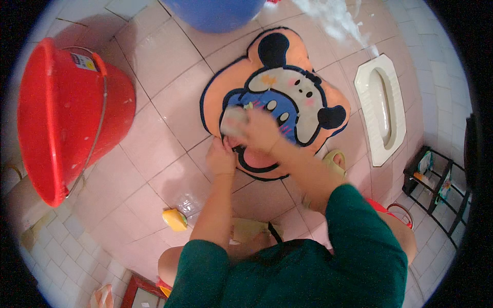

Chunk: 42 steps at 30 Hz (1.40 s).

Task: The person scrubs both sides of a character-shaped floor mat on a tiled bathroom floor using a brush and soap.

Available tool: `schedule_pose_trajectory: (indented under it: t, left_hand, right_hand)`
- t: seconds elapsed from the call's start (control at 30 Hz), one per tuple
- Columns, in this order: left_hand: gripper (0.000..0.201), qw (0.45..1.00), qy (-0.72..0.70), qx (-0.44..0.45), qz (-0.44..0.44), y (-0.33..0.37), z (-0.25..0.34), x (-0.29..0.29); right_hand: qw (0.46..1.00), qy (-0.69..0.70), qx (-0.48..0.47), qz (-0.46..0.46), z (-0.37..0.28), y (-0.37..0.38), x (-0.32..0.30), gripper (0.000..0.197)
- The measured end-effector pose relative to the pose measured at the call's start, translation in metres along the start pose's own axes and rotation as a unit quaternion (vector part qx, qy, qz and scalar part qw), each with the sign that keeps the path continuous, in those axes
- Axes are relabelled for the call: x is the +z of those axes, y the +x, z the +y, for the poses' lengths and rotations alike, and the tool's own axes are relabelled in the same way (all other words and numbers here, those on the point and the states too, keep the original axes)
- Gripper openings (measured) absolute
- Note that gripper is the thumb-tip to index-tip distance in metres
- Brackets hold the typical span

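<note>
A cartoon-shaped mat (334, 97), orange with a dark edge, lies on the tiled floor and shows a blue face under a white hood. My left hand (222, 154) is at its near left edge, fingers closed on the border. Over the mat's left part is my right hand (261, 132), smeared by motion and curled beside a pale greyish thing (234, 122). That pale thing is too blurred to name, and the hand hides part of the mat.
A large red bucket (77, 113) with a wire handle is on the left, a blue tub (215, 13) at the far edge. White foam (334, 20) lies near a squat toilet (367, 77). A yellow block (175, 219) sits near my left forearm; a black rack (436, 179) is at right.
</note>
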<state>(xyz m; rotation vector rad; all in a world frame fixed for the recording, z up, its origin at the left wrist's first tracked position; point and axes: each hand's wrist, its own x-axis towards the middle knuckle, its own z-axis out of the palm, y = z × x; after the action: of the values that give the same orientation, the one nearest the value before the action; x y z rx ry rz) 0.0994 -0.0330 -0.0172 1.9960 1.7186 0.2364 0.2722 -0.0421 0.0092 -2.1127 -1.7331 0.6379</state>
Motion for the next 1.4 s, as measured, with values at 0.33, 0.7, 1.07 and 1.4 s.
schedule_pose_trajectory:
  t: [0.33, 0.7, 1.07, 1.4]
  left_hand:
    - [0.021, 0.994, 0.036, 0.090, 0.056, -0.003, -0.023, 0.018]
    - [0.023, 0.974, 0.096, 0.157, 0.130, -0.001, -0.017, -0.002]
    - [0.022, 0.979, 0.115, 0.147, 0.080, -0.002, -0.020, -0.003]
    - [0.037, 0.974, -0.029, 0.006, 0.224, 0.085, 0.037, -0.013]
  right_hand:
    - [0.998, -0.037, -0.017, 0.050, 0.008, 0.013, 0.008, 0.055]
    - [0.985, -0.112, 0.069, 0.110, 0.044, 0.074, -0.043, 0.052]
    - [0.973, -0.154, -0.071, 0.154, 0.090, 0.095, -0.066, 0.050]
    - [0.990, -0.064, -0.009, 0.123, 0.079, 0.101, -0.063, 0.052]
